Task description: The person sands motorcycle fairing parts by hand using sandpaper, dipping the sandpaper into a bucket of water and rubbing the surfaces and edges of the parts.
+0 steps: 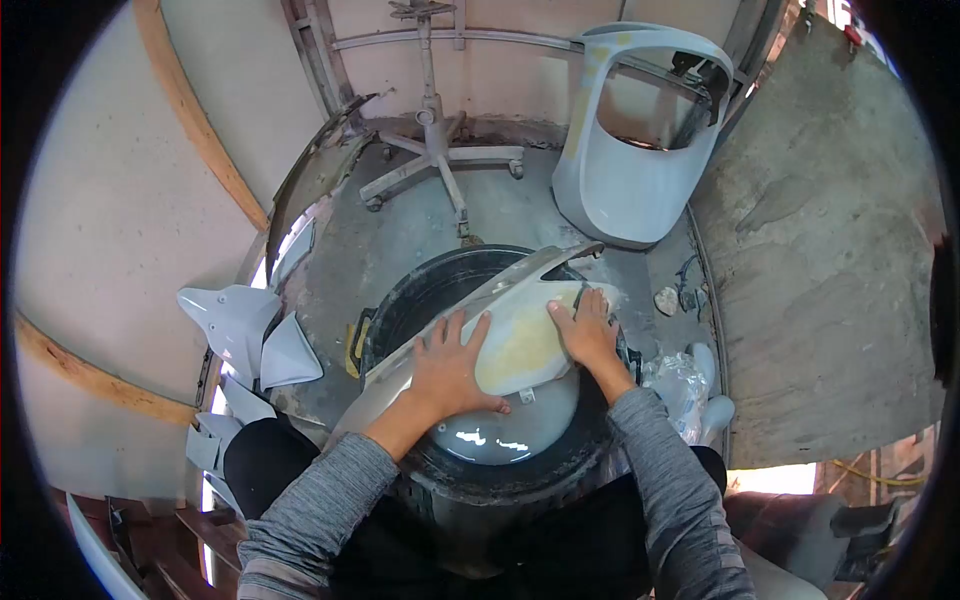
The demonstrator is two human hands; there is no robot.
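Note:
A plastic vehicle body panel [522, 345], pale with a yellowish patch, lies tilted across a black tub [420, 275]. Cloudy water [490, 435] fills the tub below it. My left hand [447, 370] holds the panel on its left part, fingers spread over the surface and thumb by the lower edge. Toward the panel's right end, my right hand [590, 335] lies with its fingers flat on the surface and its thumb apart. A thin dark sliver shows beside those fingers; I cannot tell whether it is a separate sheet or part of the panel.
A wheeled stand [432, 150] is behind the tub. At the back right stands a large white shell [630, 185] with an opening. Several white panel pieces [235, 325] lean at the left. Crumpled clear plastic [678, 390] sits right of the tub, near a grey board [820, 240].

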